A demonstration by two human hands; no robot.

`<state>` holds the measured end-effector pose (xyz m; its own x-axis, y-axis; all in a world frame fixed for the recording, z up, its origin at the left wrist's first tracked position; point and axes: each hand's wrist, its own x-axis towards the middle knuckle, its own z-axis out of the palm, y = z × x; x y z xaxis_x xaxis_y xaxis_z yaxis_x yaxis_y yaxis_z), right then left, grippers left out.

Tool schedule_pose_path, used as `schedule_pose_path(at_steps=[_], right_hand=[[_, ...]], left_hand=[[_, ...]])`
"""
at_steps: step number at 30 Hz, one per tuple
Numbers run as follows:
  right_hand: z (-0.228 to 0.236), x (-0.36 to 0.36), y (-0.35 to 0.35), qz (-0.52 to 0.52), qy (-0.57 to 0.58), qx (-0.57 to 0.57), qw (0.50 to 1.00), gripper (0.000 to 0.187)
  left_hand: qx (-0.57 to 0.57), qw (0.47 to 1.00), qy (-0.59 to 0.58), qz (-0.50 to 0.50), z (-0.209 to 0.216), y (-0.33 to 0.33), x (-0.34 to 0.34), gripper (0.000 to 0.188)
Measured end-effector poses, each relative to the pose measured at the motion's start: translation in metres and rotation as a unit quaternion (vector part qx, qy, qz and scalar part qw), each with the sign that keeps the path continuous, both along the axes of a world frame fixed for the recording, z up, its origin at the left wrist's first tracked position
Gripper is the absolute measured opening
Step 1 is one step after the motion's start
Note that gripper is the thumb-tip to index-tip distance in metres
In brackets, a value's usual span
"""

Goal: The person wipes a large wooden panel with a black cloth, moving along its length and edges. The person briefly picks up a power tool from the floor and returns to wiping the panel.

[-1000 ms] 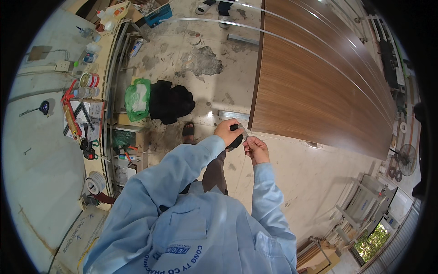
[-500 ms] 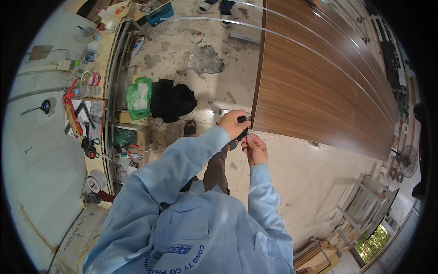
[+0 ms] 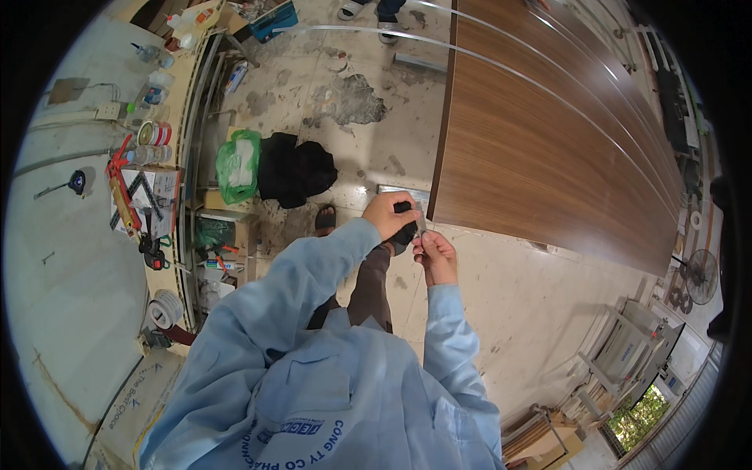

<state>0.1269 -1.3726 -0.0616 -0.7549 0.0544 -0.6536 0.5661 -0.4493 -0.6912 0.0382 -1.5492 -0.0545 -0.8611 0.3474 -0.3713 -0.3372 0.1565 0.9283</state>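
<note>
In front of my body, my left hand (image 3: 385,215) is closed around a small black rounded object (image 3: 405,225), whose kind is too small to make out. A thin greyish strip (image 3: 421,218) shows beside it, between my two hands. My right hand (image 3: 436,257) pinches the lower end of this strip between thumb and fingertips. Both hands are just left of the near corner of a large brown wood-grain panel (image 3: 540,149), apart from it. Long pale strips (image 3: 501,61) lie across the far part of the panel and reach past its left edge.
Along the left stands a workbench (image 3: 186,117) with a red caulking gun (image 3: 123,188), cans and bottles. A green plastic bag (image 3: 239,168) and black cloth (image 3: 296,171) lie on the floor. Another person's feet (image 3: 388,33) show at the top. A fan (image 3: 697,276) stands at right.
My left hand has shifted slightly left and down with the black object, away from the panel corner. More of the greyish strip shows between my hands. The right hand stays nearly in place.
</note>
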Motion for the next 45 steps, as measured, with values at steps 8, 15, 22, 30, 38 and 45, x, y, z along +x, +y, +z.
schedule_pose_path(at_steps=[8, 15, 22, 30, 38, 45], right_hand=[[-0.005, 0.004, 0.004, 0.003, 0.029, 0.056, 0.998, 0.016], [-0.003, 0.005, 0.007, 0.020, 0.016, 0.061, 0.998, 0.017], [-0.011, 0.008, -0.009, -0.039, -0.008, -0.040, 0.998, 0.017], [0.003, -0.001, -0.005, -0.014, -0.019, -0.017, 1.000, 0.018], [0.021, -0.007, 0.015, 0.058, 0.014, 0.104, 0.993, 0.017], [0.066, -0.022, 0.021, 0.129, 0.057, 0.153, 0.978, 0.014]], left_hand=[[-0.002, 1.000, 0.011, -0.002, -0.006, 0.003, 0.000, 0.022], [0.008, 1.000, -0.014, 0.017, -0.008, 0.005, 0.000, 0.021], [-0.027, 0.999, -0.017, 0.014, 0.002, 0.004, -0.009, 0.023], [-0.086, 0.996, -0.024, -0.016, 0.003, -0.002, -0.016, 0.020], [-0.008, 1.000, 0.006, -0.011, 0.005, -0.004, 0.002, 0.023], [0.067, 0.997, 0.031, 0.013, 0.028, -0.002, 0.005, 0.026]])
